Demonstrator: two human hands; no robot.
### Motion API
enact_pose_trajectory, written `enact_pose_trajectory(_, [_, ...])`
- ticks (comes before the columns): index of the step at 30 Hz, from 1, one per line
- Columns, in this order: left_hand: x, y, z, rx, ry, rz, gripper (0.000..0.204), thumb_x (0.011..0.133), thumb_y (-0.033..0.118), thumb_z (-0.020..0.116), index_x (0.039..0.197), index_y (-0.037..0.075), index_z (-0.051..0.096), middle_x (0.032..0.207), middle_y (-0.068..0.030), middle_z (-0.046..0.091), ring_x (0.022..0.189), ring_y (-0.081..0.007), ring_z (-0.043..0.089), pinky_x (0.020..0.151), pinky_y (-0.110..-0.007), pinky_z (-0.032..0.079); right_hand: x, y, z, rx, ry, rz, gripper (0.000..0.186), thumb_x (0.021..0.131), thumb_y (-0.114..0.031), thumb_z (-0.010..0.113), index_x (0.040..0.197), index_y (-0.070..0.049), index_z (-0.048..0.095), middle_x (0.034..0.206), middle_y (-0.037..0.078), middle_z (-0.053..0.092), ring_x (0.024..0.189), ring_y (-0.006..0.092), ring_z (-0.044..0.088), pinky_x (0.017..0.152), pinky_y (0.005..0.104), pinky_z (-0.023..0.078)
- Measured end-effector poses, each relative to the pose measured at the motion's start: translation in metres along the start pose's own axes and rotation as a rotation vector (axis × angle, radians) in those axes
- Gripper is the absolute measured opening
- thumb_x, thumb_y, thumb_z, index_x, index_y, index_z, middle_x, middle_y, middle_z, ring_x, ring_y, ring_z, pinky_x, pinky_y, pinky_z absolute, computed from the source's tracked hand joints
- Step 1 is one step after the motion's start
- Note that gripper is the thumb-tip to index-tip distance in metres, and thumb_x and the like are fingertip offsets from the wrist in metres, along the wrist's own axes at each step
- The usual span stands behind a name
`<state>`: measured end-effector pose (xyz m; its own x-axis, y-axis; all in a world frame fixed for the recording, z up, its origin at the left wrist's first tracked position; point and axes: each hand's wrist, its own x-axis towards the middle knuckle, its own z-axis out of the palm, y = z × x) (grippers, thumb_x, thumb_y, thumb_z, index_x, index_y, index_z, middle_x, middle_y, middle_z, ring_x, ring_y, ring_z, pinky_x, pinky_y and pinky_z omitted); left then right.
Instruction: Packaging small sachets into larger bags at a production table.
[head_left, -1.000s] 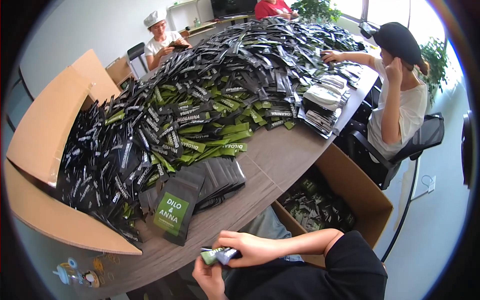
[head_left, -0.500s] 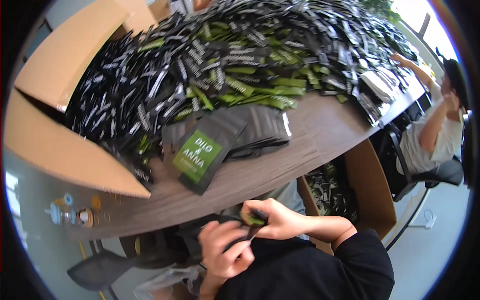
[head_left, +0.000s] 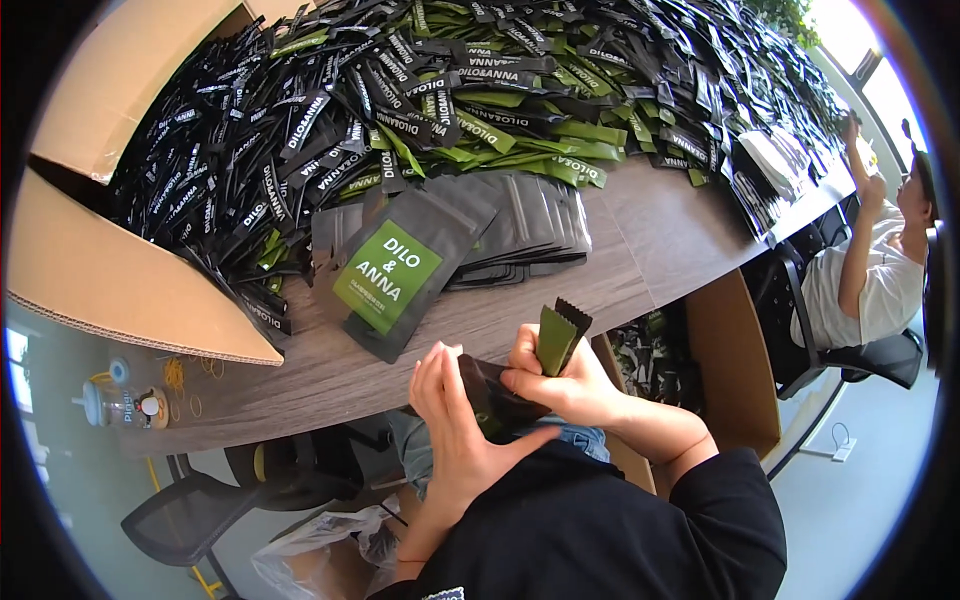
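Note:
My right hand [head_left: 575, 388] is closed around a few stick sachets [head_left: 556, 338], green and black, whose ends stand up out of the fist. Its thumb presses the edge of a dark pouch [head_left: 487, 397] held over my lap. Along the pouch's left side, my left hand [head_left: 455, 435] has its fingers stretched out and its thumb spread to the right below the pouch; part of the pouch is hidden by the hands. Just beyond, on the table, lie flat black pouches [head_left: 540, 225], the front one with a green label [head_left: 388, 275].
A big heap of black and green stick sachets [head_left: 440, 110] covers the far table [head_left: 640, 255]. An open cardboard box [head_left: 150, 290] lies at left, near a small bottle [head_left: 125, 400] and rubber bands [head_left: 175, 375]. Another box [head_left: 735, 370] stands at right below a seated person [head_left: 865, 265].
Both hands have moved slightly away from my body. The left fingers have straightened, and the sachets now point upward from my right hand. The pouch shows more plainly. The seated person's arm has risen.

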<state>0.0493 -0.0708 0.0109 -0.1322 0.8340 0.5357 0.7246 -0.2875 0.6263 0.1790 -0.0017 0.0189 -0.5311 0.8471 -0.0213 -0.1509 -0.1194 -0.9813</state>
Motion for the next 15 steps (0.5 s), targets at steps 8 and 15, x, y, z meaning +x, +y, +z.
enact_pose_trajectory(8, [-0.010,-0.013,-0.005,-0.115,-0.067,-0.077,0.094,0.056,0.020,0.086,0.130,-0.006,0.036,0.114,-0.0201,0.047,0.097,-0.0333,0.050,0.083,-0.042,0.042,0.005,-0.001,-0.036,-0.130,0.120,-0.301,0.012,0.077,-0.002,0.063,0.082,-0.003,0.052,0.077,0.003,0.055,0.074,0.0114,0.051,0.069,0.0256,0.041])
enact_pose_trajectory(15, [-0.011,-0.020,0.001,-0.079,-0.027,0.095,0.084,0.057,0.024,0.086,0.125,0.004,0.042,0.117,-0.0188,0.043,0.101,-0.0319,0.046,0.085,-0.044,0.039,0.006,-0.019,-0.054,-0.352,0.061,-0.337,0.018,0.082,0.007,0.053,0.099,0.002,0.058,0.107,0.012,0.063,0.106,0.0205,0.058,0.101,0.0370,0.036])
